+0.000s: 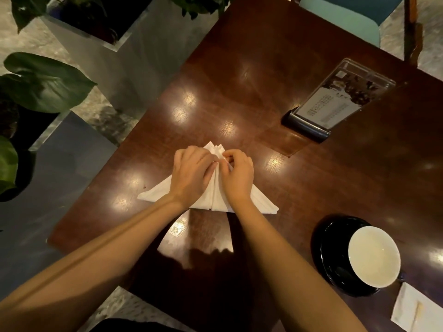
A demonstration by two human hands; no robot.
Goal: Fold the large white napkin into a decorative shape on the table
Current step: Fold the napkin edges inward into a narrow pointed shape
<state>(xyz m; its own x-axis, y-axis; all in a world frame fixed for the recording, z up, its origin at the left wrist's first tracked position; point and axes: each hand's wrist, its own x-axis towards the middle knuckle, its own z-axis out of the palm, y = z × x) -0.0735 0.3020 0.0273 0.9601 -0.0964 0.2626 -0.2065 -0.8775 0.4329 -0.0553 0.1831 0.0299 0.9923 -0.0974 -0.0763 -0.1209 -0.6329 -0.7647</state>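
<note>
The white napkin point(158, 192) lies folded into a flat triangle on the dark wooden table point(263, 68), its point away from me and a seam running down its middle. My left hand point(191, 172) rests palm down on the left half, fingers bent at the seam. Just right of the seam, my right hand point(237, 173) pinches a layer of the cloth between thumb and fingers near the top. The two hands touch and hide most of the napkin's middle.
A white bowl point(374, 256) on a black saucer point(330, 248) stands at the near right, with a paper packet point(417, 310) beside it. An acrylic menu stand point(335, 101) sits at the far right. Potted plants point(40, 82) and a chair point(354, 17) border the table.
</note>
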